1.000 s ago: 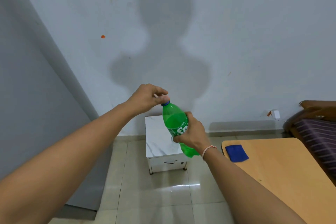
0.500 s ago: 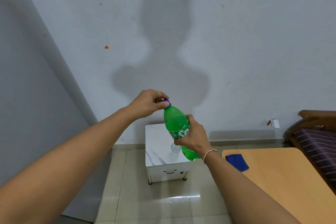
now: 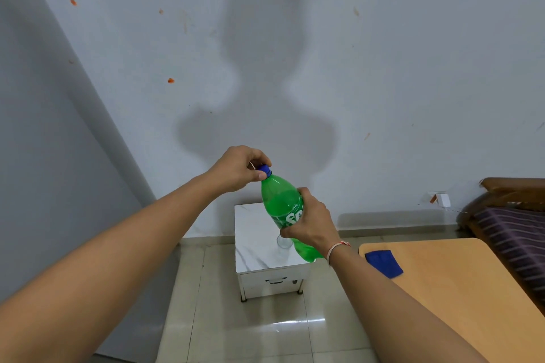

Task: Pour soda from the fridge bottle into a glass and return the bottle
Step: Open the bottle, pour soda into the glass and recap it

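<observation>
Above the small white table (image 3: 256,233), the left hand (image 3: 240,168) pinches the blue cap (image 3: 264,169) of the tilted green bottle (image 3: 283,206); the right hand (image 3: 312,222) wraps its middle. A glass (image 3: 283,242) stands on the table beneath. I reckon squeezing while the cap loosens could send soda fizzing over.
</observation>
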